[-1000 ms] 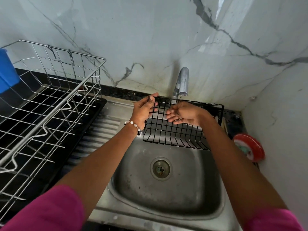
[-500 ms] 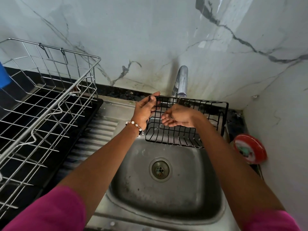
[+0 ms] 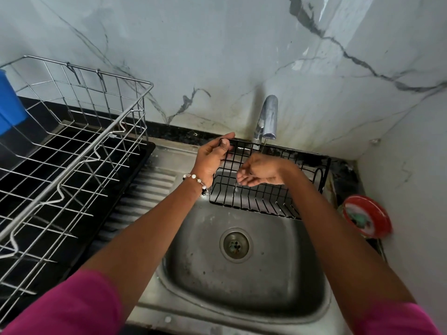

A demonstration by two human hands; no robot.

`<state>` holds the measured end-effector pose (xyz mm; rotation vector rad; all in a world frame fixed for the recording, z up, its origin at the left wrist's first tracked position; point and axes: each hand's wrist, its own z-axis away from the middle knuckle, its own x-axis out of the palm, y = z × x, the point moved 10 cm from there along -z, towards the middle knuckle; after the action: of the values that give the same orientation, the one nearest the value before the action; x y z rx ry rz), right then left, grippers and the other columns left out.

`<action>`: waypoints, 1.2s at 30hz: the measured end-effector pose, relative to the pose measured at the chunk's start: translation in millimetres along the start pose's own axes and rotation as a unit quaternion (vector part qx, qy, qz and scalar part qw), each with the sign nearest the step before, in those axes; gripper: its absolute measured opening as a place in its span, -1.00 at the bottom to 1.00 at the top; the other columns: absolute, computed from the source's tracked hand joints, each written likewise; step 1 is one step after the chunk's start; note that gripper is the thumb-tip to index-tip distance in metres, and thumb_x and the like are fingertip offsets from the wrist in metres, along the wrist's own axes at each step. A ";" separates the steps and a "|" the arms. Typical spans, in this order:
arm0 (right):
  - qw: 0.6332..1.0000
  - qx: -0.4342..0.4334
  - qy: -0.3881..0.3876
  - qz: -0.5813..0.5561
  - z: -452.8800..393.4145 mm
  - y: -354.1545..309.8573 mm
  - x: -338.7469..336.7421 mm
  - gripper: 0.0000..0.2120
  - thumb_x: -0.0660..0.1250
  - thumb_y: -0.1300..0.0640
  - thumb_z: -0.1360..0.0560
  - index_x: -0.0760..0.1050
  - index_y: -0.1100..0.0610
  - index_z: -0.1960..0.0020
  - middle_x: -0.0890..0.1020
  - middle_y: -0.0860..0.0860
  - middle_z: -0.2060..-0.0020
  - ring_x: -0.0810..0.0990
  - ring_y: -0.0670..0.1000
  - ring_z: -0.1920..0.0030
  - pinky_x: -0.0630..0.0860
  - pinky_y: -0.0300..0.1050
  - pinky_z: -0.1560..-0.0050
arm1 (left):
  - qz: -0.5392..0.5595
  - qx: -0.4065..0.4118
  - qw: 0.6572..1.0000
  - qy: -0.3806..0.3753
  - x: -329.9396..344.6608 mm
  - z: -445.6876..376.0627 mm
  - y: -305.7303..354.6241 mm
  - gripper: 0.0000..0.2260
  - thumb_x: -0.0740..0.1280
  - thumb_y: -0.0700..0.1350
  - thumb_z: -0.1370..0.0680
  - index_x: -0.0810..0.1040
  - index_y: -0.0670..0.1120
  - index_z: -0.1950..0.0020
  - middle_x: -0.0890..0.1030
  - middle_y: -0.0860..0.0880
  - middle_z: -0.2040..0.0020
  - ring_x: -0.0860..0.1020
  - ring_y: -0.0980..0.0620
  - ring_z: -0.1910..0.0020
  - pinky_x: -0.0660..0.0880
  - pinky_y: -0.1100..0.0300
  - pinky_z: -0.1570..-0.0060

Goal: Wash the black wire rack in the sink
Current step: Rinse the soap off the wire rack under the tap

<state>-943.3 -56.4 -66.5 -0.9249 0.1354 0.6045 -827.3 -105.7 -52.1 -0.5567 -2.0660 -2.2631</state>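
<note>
The black wire rack is held tilted over the back of the steel sink, under the tap. My left hand grips the rack's upper left corner, thumb over the top wire. My right hand hovers inside the rack with its palm cupped upward and fingers apart, below the spout. A thin stream of water falls from the spout toward it. The right end of the rack rises near the corner wall.
A large silver wire dish rack on a black tray fills the left counter, with a blue container at its far left. A red round lid leans in the right corner. The ribbed drainboard lies between the racks.
The black rack has shifted slightly to the right and my right hand has dropped a little lower inside it. My left hand keeps its grip on the corner.
</note>
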 end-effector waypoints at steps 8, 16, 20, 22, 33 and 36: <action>1.000 0.010 -0.001 0.021 3.1 4.6 -1.8 -0.73 0.09 0.36 -0.59 0.44 0.46 -0.19 0.60 0.28 -0.11 0.59 0.20 -0.15 0.49 0.15 -0.24 | -0.030 0.048 0.998 0.010 -7.1 2.3 22.0 -0.73 0.31 -0.16 -0.61 0.56 -0.20 -0.29 0.61 -0.13 -0.02 0.49 -0.05 -0.02 0.47 0.43 0.25; 1.000 -0.014 0.006 -0.009 3.1 -9.9 0.3 -0.75 0.11 0.32 -0.60 0.48 0.41 -0.17 0.61 0.25 -0.08 0.61 0.16 -0.11 0.53 0.06 -0.21 | -0.041 0.060 0.997 0.019 -16.4 3.9 32.7 -0.73 0.33 -0.17 -0.60 0.57 -0.22 -0.28 0.62 -0.09 0.01 0.49 -0.02 0.02 0.44 0.44 0.29; 0.997 0.026 0.007 0.071 6.8 3.7 -0.8 -0.78 0.09 0.34 -0.59 0.49 0.41 -0.02 0.58 0.23 0.09 0.56 0.12 0.03 0.53 -0.02 -0.06 | -0.045 0.056 0.997 0.030 -20.1 5.8 37.3 -0.73 0.34 -0.18 -0.59 0.58 -0.23 -0.27 0.64 0.02 0.09 0.52 0.11 0.14 0.41 0.47 0.31; 0.999 0.014 0.013 0.047 7.1 -0.2 -3.3 -0.78 0.11 0.34 -0.59 0.49 0.43 -0.07 0.60 0.25 0.01 0.60 0.13 -0.04 0.54 -0.01 -0.11 | -0.050 0.053 0.997 0.031 -20.6 5.2 37.4 -0.73 0.35 -0.19 -0.59 0.58 -0.23 -0.27 0.64 0.03 0.10 0.52 0.15 0.17 0.41 0.47 0.30; 1.000 -0.003 -0.023 0.018 6.0 -7.9 9.5 -0.74 0.11 0.34 -0.60 0.47 0.42 -0.20 0.60 0.26 -0.13 0.60 0.16 -0.16 0.52 0.06 -0.22 | -0.068 0.065 0.995 0.027 -19.0 7.6 45.1 -0.73 0.36 -0.24 -0.57 0.58 -0.25 -0.26 0.64 -0.18 -0.14 0.59 0.26 0.14 0.46 0.46 0.19; 0.995 0.024 0.003 0.099 6.3 2.7 2.9 -0.71 0.07 0.37 -0.59 0.38 0.50 -0.23 0.51 0.37 -0.20 0.51 0.29 -0.24 0.44 0.18 -0.28 | -0.068 0.066 0.995 0.027 -17.9 8.3 47.1 -0.73 0.36 -0.24 -0.57 0.58 -0.27 -0.25 0.64 -0.11 -0.07 0.59 0.26 0.12 0.46 0.45 0.16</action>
<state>-943.2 -49.0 -65.7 -0.8722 0.2476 0.7794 -796.4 -107.2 -11.4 -0.3551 -2.2707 -2.1593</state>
